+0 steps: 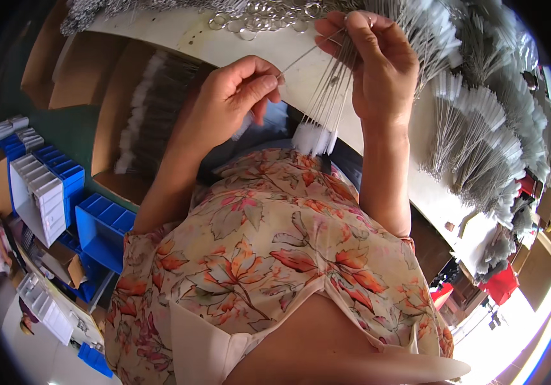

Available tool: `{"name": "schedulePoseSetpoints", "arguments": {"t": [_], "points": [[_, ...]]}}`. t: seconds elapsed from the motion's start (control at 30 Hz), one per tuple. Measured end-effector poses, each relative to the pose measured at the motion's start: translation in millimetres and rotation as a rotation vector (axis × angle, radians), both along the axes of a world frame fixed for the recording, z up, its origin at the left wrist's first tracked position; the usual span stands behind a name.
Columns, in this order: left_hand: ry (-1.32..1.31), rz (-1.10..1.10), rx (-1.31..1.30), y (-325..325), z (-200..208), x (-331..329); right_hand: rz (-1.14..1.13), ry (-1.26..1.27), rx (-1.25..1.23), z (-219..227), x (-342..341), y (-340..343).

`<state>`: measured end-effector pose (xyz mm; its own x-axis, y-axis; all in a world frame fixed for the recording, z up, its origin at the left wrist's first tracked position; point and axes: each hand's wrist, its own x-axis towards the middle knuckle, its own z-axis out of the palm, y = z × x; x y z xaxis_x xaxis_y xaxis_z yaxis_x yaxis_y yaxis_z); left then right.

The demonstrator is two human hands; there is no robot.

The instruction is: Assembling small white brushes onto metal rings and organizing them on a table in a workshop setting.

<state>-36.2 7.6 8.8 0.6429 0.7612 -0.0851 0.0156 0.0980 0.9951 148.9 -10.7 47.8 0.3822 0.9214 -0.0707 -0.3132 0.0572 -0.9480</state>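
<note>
My right hand (381,61) is closed at the upper ends of a bundle of thin wire-stemmed brushes (327,96). Their white bristle ends (314,138) hang down by the table edge. To its left, my left hand (240,93) pinches a thin metal strand (307,53) that runs up at a slant to my right fingers. A white tuft (243,127) shows just under my left hand; whether it belongs to that strand I cannot tell. How the strand meets the bundle is hidden by my right fingers.
Metal rings (250,24) lie on the white table (179,32), beside a heap of small metal pieces (105,13). Piles of white-tipped brushes (474,128) cover its right side. At left stand a cardboard box of brushes (105,135) and blue bins (103,224).
</note>
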Motion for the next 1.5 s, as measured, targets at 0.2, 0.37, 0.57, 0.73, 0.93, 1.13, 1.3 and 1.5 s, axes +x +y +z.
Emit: {"name": "schedulePoseSetpoints", "arguments": {"t": [0.2,0.37,0.57,0.73,0.93,1.13,1.3,1.5], "points": [[-0.09,0.042,-0.042,-9,6,-6,0.01,-0.11,0.214,6,-11,0],[-0.169,0.069,0.05,-14,7,-16,-0.037,-0.094,0.201,11,-20,2],[-0.304,0.11,0.181,-19,-3,-25,0.141,-0.011,0.105,4,-11,13],[-0.411,0.096,0.154,-22,-9,-34,0.281,0.051,0.061,2,-18,23],[-0.352,0.09,0.103,-13,-12,-66,0.496,0.143,0.219,32,-51,22],[-0.285,0.427,0.646,-13,25,-94,0.8,-0.079,0.522,60,-133,1],[-0.077,0.045,0.498,-14,38,-139,1.135,-0.178,0.669,42,-167,1],[0.788,0.127,0.807,3,-84,-186,0.727,-0.681,0.316,9,-137,15]]}}
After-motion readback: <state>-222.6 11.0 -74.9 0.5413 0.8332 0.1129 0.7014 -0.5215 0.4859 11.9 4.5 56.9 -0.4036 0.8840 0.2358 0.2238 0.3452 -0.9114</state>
